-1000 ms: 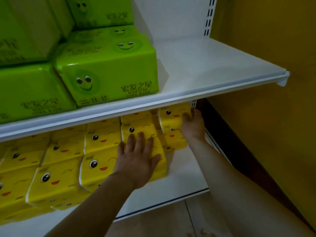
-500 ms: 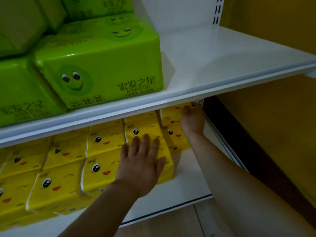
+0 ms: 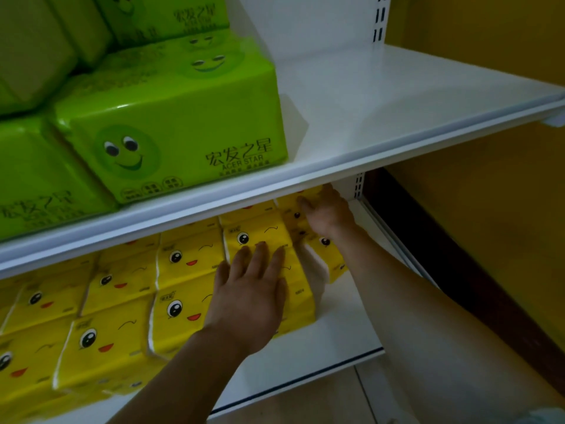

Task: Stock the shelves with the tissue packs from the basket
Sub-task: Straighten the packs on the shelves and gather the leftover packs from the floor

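From my head camera, my left hand (image 3: 249,296) lies flat and open on top of the yellow tissue packs (image 3: 183,304), fingers spread, gripping nothing, just pressing on the front pack at the right end of the row. My right hand (image 3: 328,214) reaches further back under the upper shelf (image 3: 397,117), palm open against the rearmost yellow pack (image 3: 325,250); it rests on it rather than closing round it.

The lower shelf (image 3: 342,332) looks mostly filled: yellow packs run from its left edge to near its right end, with a bare strip at the right. The upper shelf carries green tissue packs (image 3: 171,130) on its left, and its right part lies bare. The basket is out of view, so I cannot tell how many packs remain. I judge this row nearly done, with tidying in hand.
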